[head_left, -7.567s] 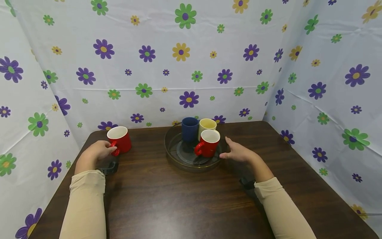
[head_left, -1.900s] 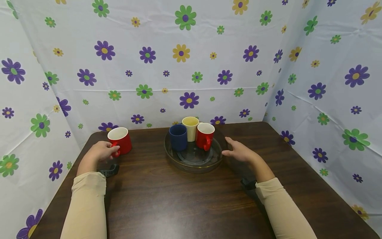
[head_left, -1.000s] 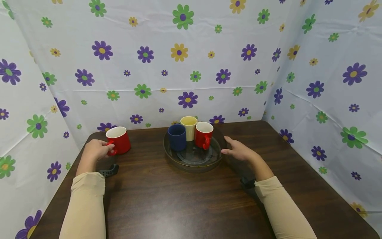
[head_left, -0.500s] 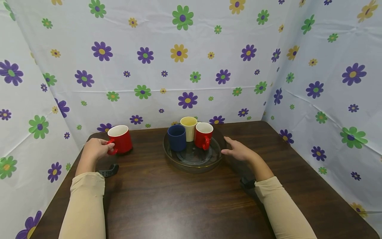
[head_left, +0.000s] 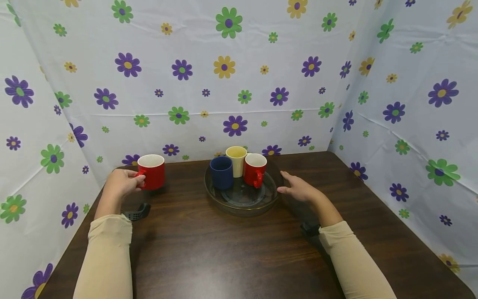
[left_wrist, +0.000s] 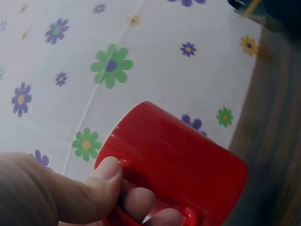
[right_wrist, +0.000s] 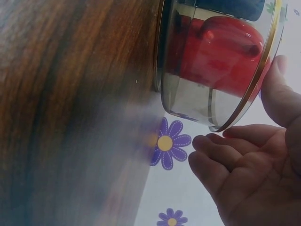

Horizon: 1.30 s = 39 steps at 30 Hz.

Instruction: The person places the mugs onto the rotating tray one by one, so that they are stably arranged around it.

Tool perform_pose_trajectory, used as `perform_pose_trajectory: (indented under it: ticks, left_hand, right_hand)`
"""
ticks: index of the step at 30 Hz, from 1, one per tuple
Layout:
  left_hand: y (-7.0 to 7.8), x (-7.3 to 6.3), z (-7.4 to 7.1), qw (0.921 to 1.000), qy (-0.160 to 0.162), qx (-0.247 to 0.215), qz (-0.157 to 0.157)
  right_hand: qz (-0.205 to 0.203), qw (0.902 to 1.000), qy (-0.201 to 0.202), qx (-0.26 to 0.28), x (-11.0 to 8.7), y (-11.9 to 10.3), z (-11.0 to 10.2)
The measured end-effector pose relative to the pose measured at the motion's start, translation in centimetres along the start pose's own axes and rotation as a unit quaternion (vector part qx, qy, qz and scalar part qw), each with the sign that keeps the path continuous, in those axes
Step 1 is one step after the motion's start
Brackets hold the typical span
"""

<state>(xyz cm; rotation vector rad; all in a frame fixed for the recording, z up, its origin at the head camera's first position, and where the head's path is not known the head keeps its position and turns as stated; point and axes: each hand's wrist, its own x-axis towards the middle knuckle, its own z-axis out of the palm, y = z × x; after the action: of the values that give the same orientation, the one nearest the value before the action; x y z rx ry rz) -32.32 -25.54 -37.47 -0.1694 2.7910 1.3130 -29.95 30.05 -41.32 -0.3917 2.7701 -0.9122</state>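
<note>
My left hand (head_left: 125, 181) grips the handle of a red mug with a white inside (head_left: 152, 173) at the table's back left. The mug is upright, and a shadow under it suggests it is just off the table. In the left wrist view, thumb and fingers wrap the handle of the mug (left_wrist: 178, 160). My right hand (head_left: 298, 189) is at the right rim of a round clear turntable (head_left: 244, 211), thumb at the rim, fingers loosely bent. On the turntable stand a blue mug (head_left: 222, 173), a pale yellow mug (head_left: 237, 160) and a second red mug (head_left: 254, 168), its handle facing front.
A dark wooden table (head_left: 216, 253) carries everything. Flowered white cloth (head_left: 201, 74) hangs behind it and along both sides. Each wrist wears a dark strap (head_left: 138, 212).
Earlier, the turntable rotated counterclockwise, carrying its mugs round. Over the last second, my left hand has raised its red mug slightly and levelled it. My right hand has barely moved.
</note>
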Motion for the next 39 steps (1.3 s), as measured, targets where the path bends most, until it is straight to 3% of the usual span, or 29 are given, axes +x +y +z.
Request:
perform_pose_trajectory:
  ticks: [5,23,39]
  left_hand:
    - [0.2,0.0,-0.2,0.999,-0.012,-0.043,0.007]
    - [0.6,0.0,-0.2,0.9917,-0.051,-0.114,0.031]
    - [1.5,-0.4,-0.1,0.9881,-0.063,-0.131,0.05]
  right_hand:
    - [0.003,1.0,0.001,0.007,-0.1,-0.1,0.0]
    - [0.011,0.9998,0.001,0.015,0.0,0.1,0.0]
    - [0.011,0.9999,0.001,0.01,-0.1,0.2,0.0]
